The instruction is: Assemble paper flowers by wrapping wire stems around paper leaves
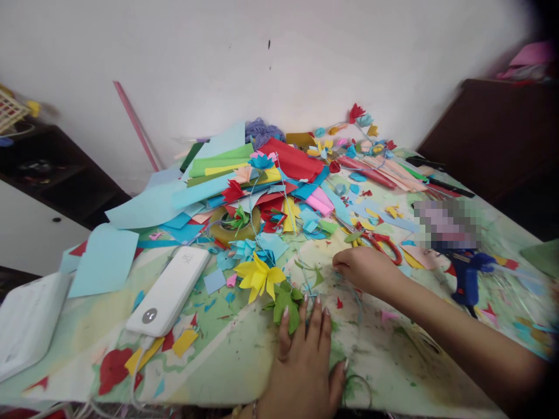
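Note:
My left hand [305, 355] lies palm down at the table's front with its fingers spread. Its fingertips touch green paper leaves [286, 305] and the lower end of a thin light-blue string [299, 256]. A yellow paper flower [259, 276] rests just beyond those leaves. To the right, my right hand [362, 269] is closed with thumb and fingertips together; what they pinch, if anything, is hidden. A strand hangs below that hand. Close behind it lie red-handled scissors [386, 244], partly covered by paper scraps. Small cut green leaves [315, 273] sit between the hands.
A white power bank [170, 291] with a cable lies left, near another white device [30, 320]. Coloured paper sheets [218, 174], a tape roll [236, 230] and purple yarn [262, 132] are piled behind. A blue glue gun [465, 276] stands right, beside a pixelated patch. Scraps cover the table.

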Motion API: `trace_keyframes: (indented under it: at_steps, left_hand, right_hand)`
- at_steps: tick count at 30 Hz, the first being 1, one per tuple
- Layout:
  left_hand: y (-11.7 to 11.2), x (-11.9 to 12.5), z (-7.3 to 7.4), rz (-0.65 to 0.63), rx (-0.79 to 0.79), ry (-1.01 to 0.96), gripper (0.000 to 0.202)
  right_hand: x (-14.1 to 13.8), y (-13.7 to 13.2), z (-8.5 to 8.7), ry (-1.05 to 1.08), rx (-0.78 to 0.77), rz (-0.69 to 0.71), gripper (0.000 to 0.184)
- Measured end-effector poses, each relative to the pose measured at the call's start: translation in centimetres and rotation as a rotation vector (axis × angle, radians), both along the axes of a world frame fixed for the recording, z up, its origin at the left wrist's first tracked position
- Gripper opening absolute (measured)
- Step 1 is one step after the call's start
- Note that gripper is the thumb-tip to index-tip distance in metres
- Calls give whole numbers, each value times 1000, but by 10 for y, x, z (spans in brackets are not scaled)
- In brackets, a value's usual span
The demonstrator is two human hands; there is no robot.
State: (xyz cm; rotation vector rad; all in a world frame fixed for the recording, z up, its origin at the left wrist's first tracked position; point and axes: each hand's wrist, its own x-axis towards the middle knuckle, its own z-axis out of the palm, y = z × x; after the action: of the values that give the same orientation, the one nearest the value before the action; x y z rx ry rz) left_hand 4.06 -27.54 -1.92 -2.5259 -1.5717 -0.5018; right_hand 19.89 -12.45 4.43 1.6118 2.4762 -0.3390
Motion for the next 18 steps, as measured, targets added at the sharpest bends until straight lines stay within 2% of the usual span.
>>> trace_keyframes:
  at_steps: [7, 13, 18]
  left_hand:
    - [-2, 0, 0, 12, -17, -10, 53]
    - [-1, 1, -2, 4, -14, -16, 53]
    - [0, 1, -1, 6, -16, -18, 53]
  right_hand:
    - [2, 6, -5, -7, 38, -61, 25]
    - [-3, 4, -5, 24, 17, -49, 27]
    - [-6, 4, -1, -21, 77, -54, 28]
